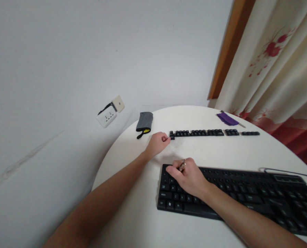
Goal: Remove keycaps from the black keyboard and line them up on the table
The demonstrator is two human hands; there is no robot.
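Observation:
My left hand (158,143) is closed at the left end of a row of black keycaps (200,133). Its pinched fingertips meet a single keycap (172,137) lying just below that row. Over the upper left corner of a black keyboard (194,208), my right hand (188,175) is curled around a small metal wire tool (182,165) that looks like a keycap puller; the fingers hide much of it. Along the keyboard's top edge the dark strip is partly covered by this hand and forearm.
A grey pouch (144,121) with a yellow lining lies at the white round table's (132,193) back left. Purple cloth (227,119) with a thin stick lies at the back right. A black cable (285,171) runs behind the keyboard. Wall and curtain border the table.

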